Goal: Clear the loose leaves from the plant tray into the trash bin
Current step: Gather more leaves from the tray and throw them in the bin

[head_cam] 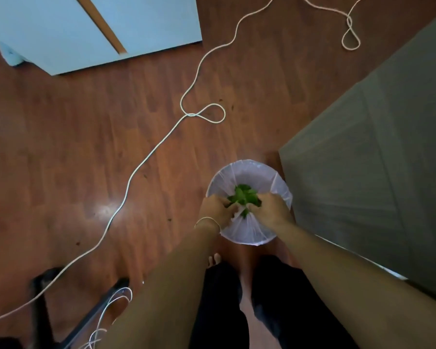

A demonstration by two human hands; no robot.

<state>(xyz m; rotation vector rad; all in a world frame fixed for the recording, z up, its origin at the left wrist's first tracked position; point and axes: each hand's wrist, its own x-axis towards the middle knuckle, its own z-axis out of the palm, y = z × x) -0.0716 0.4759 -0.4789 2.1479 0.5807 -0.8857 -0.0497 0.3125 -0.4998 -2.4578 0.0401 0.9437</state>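
A round trash bin (247, 170) lined with a white plastic bag stands on the wooden floor just in front of my feet. Over its mouth I hold a bunch of green leaves (243, 196) between both hands. My left hand (215, 209), with a thin bangle on the wrist, grips the bunch from the left. My right hand (271, 209) grips it from the right. The fingers of both hands are curled around the leaves. The plant tray is not in view.
A grey table (378, 147) fills the right side, its corner close to the bin. A white cord (146, 157) snakes across the floor with loops. A pale blue cabinet (68, 28) stands at the top left. A black chair base (61, 306) sits bottom left.
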